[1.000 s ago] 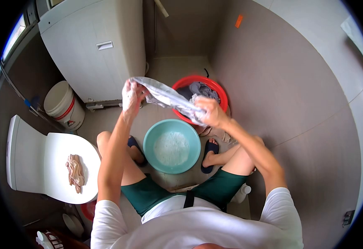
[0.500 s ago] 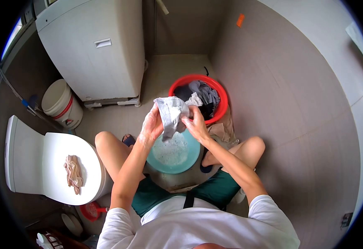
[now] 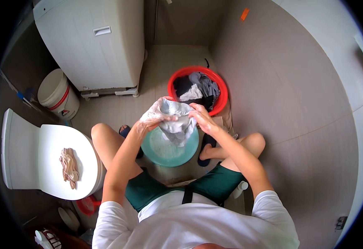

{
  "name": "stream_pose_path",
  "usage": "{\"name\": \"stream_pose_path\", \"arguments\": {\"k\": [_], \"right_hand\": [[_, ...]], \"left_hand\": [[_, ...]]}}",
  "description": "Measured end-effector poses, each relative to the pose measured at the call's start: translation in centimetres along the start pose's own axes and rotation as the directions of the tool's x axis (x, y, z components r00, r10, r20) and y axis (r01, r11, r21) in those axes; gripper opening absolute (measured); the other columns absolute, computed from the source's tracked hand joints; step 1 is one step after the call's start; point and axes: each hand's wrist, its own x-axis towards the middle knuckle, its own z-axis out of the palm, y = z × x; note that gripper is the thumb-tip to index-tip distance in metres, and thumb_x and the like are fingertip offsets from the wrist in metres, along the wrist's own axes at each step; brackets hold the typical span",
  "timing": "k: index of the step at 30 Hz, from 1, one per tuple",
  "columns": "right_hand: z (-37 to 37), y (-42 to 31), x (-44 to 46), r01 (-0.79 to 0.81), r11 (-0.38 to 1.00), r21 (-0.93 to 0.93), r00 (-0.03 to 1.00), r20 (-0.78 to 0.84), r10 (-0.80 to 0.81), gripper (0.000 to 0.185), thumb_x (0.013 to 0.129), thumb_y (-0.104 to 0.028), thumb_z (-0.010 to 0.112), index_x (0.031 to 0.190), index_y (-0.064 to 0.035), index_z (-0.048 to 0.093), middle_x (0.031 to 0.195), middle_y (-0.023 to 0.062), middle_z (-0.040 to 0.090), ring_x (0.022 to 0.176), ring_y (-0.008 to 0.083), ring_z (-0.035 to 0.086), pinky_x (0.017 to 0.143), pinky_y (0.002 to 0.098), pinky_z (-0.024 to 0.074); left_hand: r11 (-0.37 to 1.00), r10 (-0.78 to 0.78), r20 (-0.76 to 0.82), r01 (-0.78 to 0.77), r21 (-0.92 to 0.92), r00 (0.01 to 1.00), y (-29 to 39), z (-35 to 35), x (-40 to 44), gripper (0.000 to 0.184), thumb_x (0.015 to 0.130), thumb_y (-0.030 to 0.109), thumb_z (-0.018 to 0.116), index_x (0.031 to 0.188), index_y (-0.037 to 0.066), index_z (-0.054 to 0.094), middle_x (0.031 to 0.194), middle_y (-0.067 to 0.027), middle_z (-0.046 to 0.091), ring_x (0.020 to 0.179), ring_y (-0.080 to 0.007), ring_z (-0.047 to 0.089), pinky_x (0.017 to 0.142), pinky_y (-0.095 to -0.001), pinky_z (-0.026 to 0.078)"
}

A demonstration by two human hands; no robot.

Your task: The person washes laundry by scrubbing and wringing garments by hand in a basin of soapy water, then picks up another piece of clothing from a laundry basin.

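A light grey wet cloth [image 3: 177, 123] is stretched between my two hands, above the teal basin [image 3: 149, 155]. Soapy water [image 3: 164, 146] shows inside the basin. My left hand [image 3: 153, 116], coated in suds, grips the cloth's left side. At its upper right edge, my right hand [image 3: 199, 117] pinches the fabric, with some foam on the fingers. Just beyond the hands stands a red basin [image 3: 222, 90] holding dark, grey and white clothes [image 3: 204, 86].
A white washing machine [image 3: 94, 54] stands at the back left, beside a white bucket [image 3: 56, 93]. Beige cloth [image 3: 69, 167] lies on the closed toilet lid [image 3: 50, 143]. A red dipper [image 3: 86, 205] sits below it. A white bottle [image 3: 240, 189] stands by my right thigh.
The cloth was stretched out wide, then gathered between my hands; now it hangs more spread over the teal basin. Both hands still hold it, and the view has tilted down slightly.
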Motion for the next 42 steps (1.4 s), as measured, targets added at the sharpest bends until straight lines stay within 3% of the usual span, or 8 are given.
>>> {"name": "stream_pose_path", "arguments": {"k": [5, 10, 15, 17, 23, 33, 35, 42], "right_hand": [[-4.0, 1.3, -0.2, -0.309, 0.841, 0.444, 0.948, 0.211, 0.237, 0.016, 0.078, -0.006, 0.053, 0.091, -0.0001, 0.06, 0.084, 0.0053, 0.06, 0.08, 0.0159, 0.058, 0.076, 0.0311, 0.047], [-2.2, 0.0, -2.2, -0.464, 0.573, 0.676, 0.886, 0.345, 0.311, 0.034, 0.092, -0.027, 0.051, 0.109, 0.0022, 0.057, 0.106, 0.0146, 0.063, 0.097, 0.024, 0.061, 0.089, 0.0378, 0.0477], [-0.8, -2.4, -3.0, -0.543, 0.438, 0.716, 0.825, 0.553, 0.118, 0.045, 0.094, -0.038, 0.047, 0.113, 0.0027, 0.056, 0.109, 0.0168, 0.062, 0.1, 0.0258, 0.061, 0.089, 0.0408, 0.0487], [-0.9, -2.2, -2.8, -0.486, 0.484, 0.728, 0.856, 0.507, 0.097, 0.045, 0.091, -0.034, 0.053, 0.117, 0.0025, 0.053, 0.111, 0.0171, 0.061, 0.102, 0.0267, 0.06, 0.09, 0.0412, 0.0482], [-0.2, -3.3, -2.5, -0.344, 0.639, 0.688, 0.897, 0.442, 0.007, 0.046, 0.085, -0.023, 0.064, 0.122, 0.0001, 0.048, 0.109, 0.0121, 0.06, 0.098, 0.0197, 0.061, 0.086, 0.0335, 0.0502], [-2.6, 0.4, -0.5, -0.327, 0.856, 0.401, 0.945, 0.168, 0.282, 0.023, 0.09, -0.014, 0.057, 0.11, -0.0037, 0.056, 0.102, 0.0052, 0.061, 0.097, 0.0146, 0.058, 0.085, 0.0322, 0.0487], [-0.3, 0.7, -3.3, -0.136, 0.979, 0.152, 0.98, -0.126, 0.155, 0.029, 0.088, -0.019, 0.061, 0.112, -0.005, 0.054, 0.104, 0.0053, 0.059, 0.102, 0.0146, 0.054, 0.087, 0.0327, 0.0461], [3.4, -0.1, -4.9, -0.001, 0.99, 0.143, 0.997, 0.073, -0.01, 0.029, 0.09, -0.02, 0.059, 0.113, -0.0026, 0.055, 0.106, 0.0013, 0.058, 0.097, 0.008, 0.052, 0.085, 0.0247, 0.0422]], "left_hand": [[0.917, -0.117, -0.05, 0.128, 0.379, 0.992, -1.5, -3.8, -0.2, 0.06, 0.064, -0.003, 0.076, 0.118, -0.002, 0.05, 0.103, -0.0103, 0.06, 0.094, -0.0171, 0.059, 0.084, -0.0279, 0.049], [0.808, -0.313, -0.092, 0.316, 0.497, 0.945, -4.3, -6.1, 0.3, 0.044, 0.087, 0.021, 0.061, 0.122, -0.003, 0.05, 0.114, -0.0082, 0.058, 0.095, -0.0131, 0.056, 0.081, -0.0255, 0.046], [0.933, -0.334, -0.045, 0.323, -0.16, 0.941, -9.0, -6.0, 0.7, 0.047, 0.093, 0.038, 0.051, 0.131, 0.01, 0.045, 0.129, -0.0024, 0.05, 0.116, -0.0151, 0.047, 0.097, -0.0331, 0.039], [0.864, -0.283, 0.047, 0.276, -0.421, 0.958, -8.7, -4.6, 0.3, 0.045, 0.093, 0.037, 0.051, 0.13, 0.011, 0.046, 0.13, -0.0025, 0.05, 0.118, -0.0161, 0.047, 0.099, -0.0351, 0.039], [0.976, -0.067, 0.278, 0.122, -0.182, 0.958, -4.8, -0.6, -1.1, 0.087, 0.069, 0.013, 0.079, 0.14, 0.004, 0.028, 0.134, -0.0089, 0.045, 0.123, -0.0228, 0.044, 0.105, -0.0353, 0.033], [0.332, 0.059, 0.274, 0.24, -0.912, 0.96, -7.2, -1.3, -1.6, 0.051, 0.082, 0.033, 0.066, 0.119, 0.002, 0.053, 0.111, -0.0164, 0.061, 0.101, -0.031, 0.06, 0.09, -0.0472, 0.048], [0.349, 0.086, 0.195, 0.154, -0.925, 0.977, -5.6, -0.5, -1.7, 0.051, 0.084, 0.036, 0.063, 0.121, 0.003, 0.052, 0.113, -0.0159, 0.06, 0.102, -0.0315, 0.06, 0.09, -0.0471, 0.047], [0.443, 0.108, 0.098, 0.04, -0.896, 0.989, -5.2, 0.7, -0.5, 0.051, 0.088, 0.029, 0.058, 0.129, 0.002, 0.044, 0.127, -0.0165, 0.052, 0.113, -0.0328, 0.053, 0.098, -0.0461, 0.042]]}}
